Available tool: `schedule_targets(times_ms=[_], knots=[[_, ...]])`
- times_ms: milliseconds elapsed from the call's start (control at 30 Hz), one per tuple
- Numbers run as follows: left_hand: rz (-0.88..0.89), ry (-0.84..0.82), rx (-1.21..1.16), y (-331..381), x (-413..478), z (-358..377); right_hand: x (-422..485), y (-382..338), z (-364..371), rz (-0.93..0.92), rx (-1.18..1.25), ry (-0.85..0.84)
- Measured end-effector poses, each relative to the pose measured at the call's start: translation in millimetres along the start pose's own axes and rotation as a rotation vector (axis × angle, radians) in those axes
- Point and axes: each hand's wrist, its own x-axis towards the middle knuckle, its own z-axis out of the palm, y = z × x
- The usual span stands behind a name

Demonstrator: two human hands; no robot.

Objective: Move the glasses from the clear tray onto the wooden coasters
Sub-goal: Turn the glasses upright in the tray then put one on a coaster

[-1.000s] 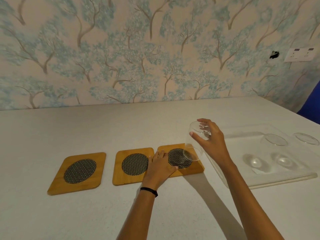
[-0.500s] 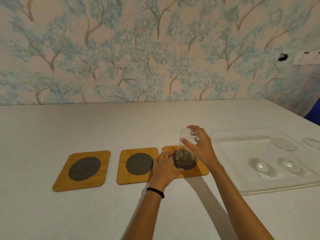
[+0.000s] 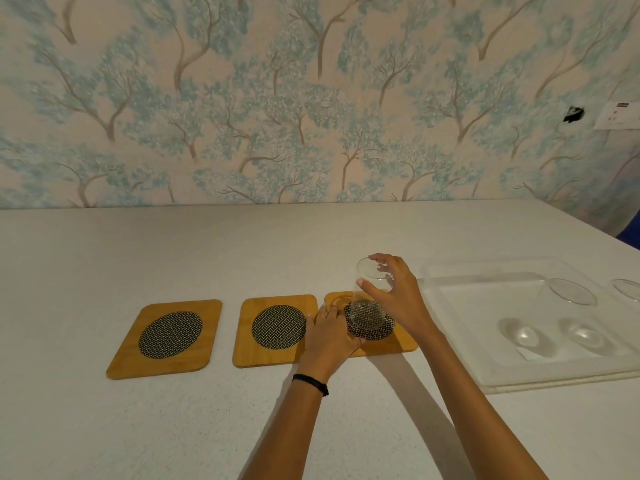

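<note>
Three wooden coasters with dark mesh centres lie in a row: left coaster (image 3: 166, 337), middle coaster (image 3: 273, 329), right coaster (image 3: 398, 344). A clear glass (image 3: 369, 303) stands upright on the right coaster's mesh, with my right hand (image 3: 398, 299) gripping its rim from above and the right. My left hand (image 3: 330, 337) lies flat on the right coaster's left edge, fingers spread. At the right sits the clear tray (image 3: 485, 282) holding two more glasses (image 3: 554, 313), (image 3: 620, 306).
All of this rests on a white table (image 3: 173, 427) against a wall with tree-patterned wallpaper. A black band circles my left wrist. A wall socket (image 3: 620, 114) is at the far right.
My right hand carried the tilted glass left and down, turned it upright and set it on the right coaster. My left hand stayed on that coaster.
</note>
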Motion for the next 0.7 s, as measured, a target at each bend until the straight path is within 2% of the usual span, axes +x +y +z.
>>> schedule_targets(times_ms=[200, 300, 533, 700], knots=[[-0.052, -0.028, 0.076, 11.8, -10.9, -18.5, -1.6, 2.6, -27.9, -0.040, -0.067, -0.120], [-0.056, -0.060, 0.091, 20.0, -17.4, -30.7, -2.6, 3.8, -50.8, -0.056, -0.072, -0.114], [0.148, -0.037, 0.026, 55.8, -29.8, -46.9, -13.2, 12.4, -113.8, -0.122, -0.101, 0.057], [0.211, 0.132, -0.074, 93.7, -27.3, -31.4, -28.0, 29.3, -153.0, -0.134, -0.137, 0.204]])
